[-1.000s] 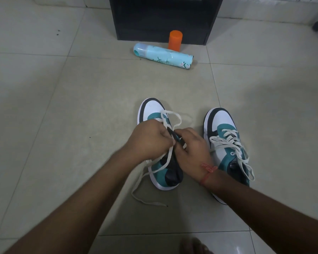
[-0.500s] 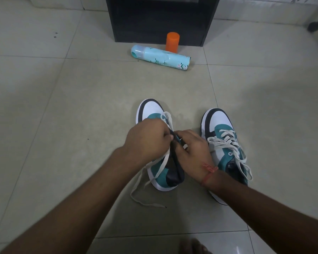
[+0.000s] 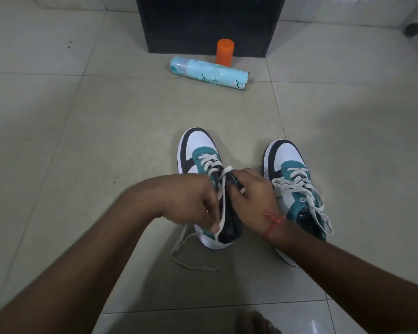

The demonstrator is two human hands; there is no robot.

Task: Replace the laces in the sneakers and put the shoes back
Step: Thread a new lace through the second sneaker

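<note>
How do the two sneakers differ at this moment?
The left sneaker is being worked on: both hands are at it, the left hand pinching its lace and the right hand at its tongue, with a loose end trailing on the floor. The right sneaker stands untouched, laced to the top, its ends draped over its side. Both are white, teal and black, toes pointing away.

A home, by the look of it; the floor [image 3: 87, 131] is laid in large pale glossy tiles with thin grout lines; a dark cabinet [image 3: 208, 22] stands on it against a light wall; just in front of the cabinet an orange container [image 3: 224, 52] stands upright, and a pale blue spray can [image 3: 209, 73] lies on its side nearer still; a pair of sneakers [image 3: 291, 186] sits well in front of the cabinet.
</note>
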